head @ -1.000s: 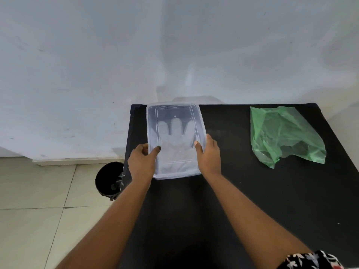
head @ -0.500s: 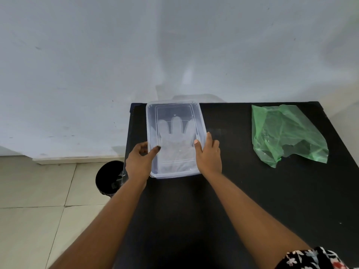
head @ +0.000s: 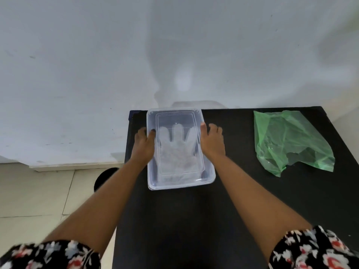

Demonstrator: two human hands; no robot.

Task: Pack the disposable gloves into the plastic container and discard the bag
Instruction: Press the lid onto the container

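Note:
A clear plastic container (head: 179,183) with its lid on lies at the back left of the black table (head: 242,200). Translucent disposable gloves (head: 175,152) show flat through the lid, fingers pointing at the wall. My left hand (head: 143,146) presses on the container's left edge, thumb on the lid. Along the right edge lies my right hand (head: 212,142), thumb on the lid as well. An empty, crumpled green plastic bag (head: 287,140) rests on the table's back right, apart from both hands.
A white wall runs right behind the table. A black round bin (head: 105,176) stands on the tiled floor left of the table, partly hidden by my left forearm. Floral sleeves fill the bottom corners.
Both hands have slid from the container's near end forward along its sides to the middle. The container looks a little nearer to me.

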